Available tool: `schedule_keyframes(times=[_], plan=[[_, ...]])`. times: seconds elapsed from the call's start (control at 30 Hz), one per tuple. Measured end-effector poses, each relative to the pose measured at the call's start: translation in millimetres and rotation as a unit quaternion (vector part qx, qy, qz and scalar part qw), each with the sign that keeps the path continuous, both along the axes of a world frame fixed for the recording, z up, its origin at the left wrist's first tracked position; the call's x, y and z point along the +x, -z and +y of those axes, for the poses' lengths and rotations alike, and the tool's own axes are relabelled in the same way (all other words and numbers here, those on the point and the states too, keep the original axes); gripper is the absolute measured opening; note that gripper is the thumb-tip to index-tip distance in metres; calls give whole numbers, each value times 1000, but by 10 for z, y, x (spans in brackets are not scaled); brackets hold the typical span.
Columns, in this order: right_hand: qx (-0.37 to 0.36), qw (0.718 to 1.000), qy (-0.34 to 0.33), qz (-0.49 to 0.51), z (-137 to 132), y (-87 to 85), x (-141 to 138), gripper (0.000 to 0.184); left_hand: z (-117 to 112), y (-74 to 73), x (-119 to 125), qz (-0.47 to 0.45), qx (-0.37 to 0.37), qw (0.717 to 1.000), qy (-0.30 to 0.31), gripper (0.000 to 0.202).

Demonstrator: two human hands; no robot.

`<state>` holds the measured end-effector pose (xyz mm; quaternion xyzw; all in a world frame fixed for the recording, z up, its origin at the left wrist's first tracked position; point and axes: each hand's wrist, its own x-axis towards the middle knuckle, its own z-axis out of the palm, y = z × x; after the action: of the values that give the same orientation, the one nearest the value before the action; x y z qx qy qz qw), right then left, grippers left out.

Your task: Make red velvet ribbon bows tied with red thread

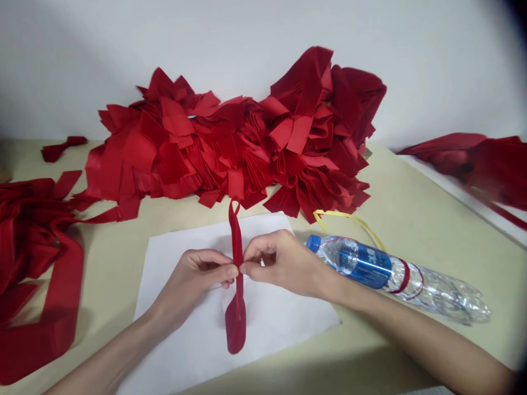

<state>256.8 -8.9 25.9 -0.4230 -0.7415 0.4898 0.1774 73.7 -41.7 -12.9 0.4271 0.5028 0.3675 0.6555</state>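
Both hands pinch a red velvet ribbon (236,326) at its middle, above a white sheet of paper (181,329). My left hand (206,274) grips it from the left between thumb and forefinger. From the other side, my right hand (280,260) closes its thumb and fingertips on the same spot. The ribbon is folded: a narrow loop stands up toward the back, and a wider rounded loop hangs toward the front. Whether anything small is held under the fingertips is hidden.
A large heap of cut red ribbon pieces (230,142) lies behind the paper. More red ribbon (61,285) coils at the left. On the right lies a clear plastic bottle (448,296) with a blue label, red bands around it and a yellow strip (366,225) beside it.
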Motion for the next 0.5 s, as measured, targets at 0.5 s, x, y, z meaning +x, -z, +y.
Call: schedule_keyframes(times=[0.5], plan=[[-29,999,-11,20,0,-25,3,11,-34,-46,21,-26,-15,1000,7,11]])
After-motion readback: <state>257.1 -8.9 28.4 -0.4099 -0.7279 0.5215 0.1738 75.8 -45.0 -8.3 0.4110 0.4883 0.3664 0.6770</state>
